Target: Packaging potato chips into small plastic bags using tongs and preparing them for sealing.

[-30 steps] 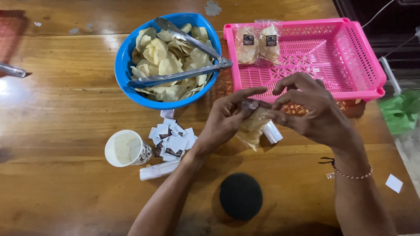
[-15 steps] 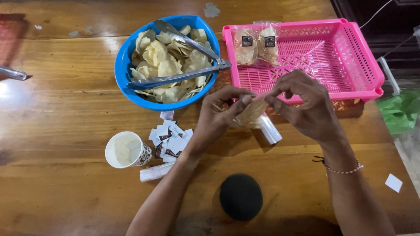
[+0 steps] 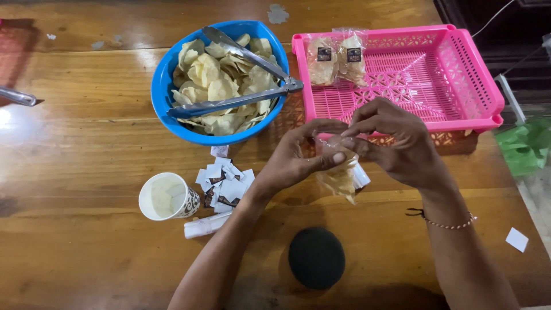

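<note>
At the far left edge of the brown wooden tabletop (image 3: 74, 132) a shiny metal handle (image 3: 16, 96) pokes into view. Further right, near the front, stands a white paper cup with a dark swirl pattern (image 3: 167, 196), and just beside it lie a small white rolled tube (image 3: 207, 224) and a loose heap of small white and dark paper labels (image 3: 225, 183). Behind these sits a round blue plastic bowl (image 3: 162, 77) heaped with pale yellow chips (image 3: 221, 86), and a pair of metal tongs (image 3: 235, 77) rests across the chips, its ends reaching over the bowl's rim. Near the front edge, between the person's forearms, lies a round black pad (image 3: 316, 257). Above it the left hand (image 3: 295, 161) and the right hand (image 3: 396, 143) meet over the tabletop, both closed on a small clear plastic bag of chips (image 3: 338, 172): the fingers of each hand pinch the bag's top, while its filled lower part hangs below them, just in front of the tray. A white roll (image 3: 361, 175) lies partly hidden behind the bag. The right wrist wears a thin beaded bracelet (image 3: 445, 223). Behind the hands stands a pink plastic lattice tray (image 3: 459, 69), with two sealed bags of chips bearing dark labels (image 3: 337, 57) lying in its far left corner. At the right a white paper square (image 3: 517, 240) lies on the tabletop, and something green (image 3: 525, 146) shows past the edge.
</note>
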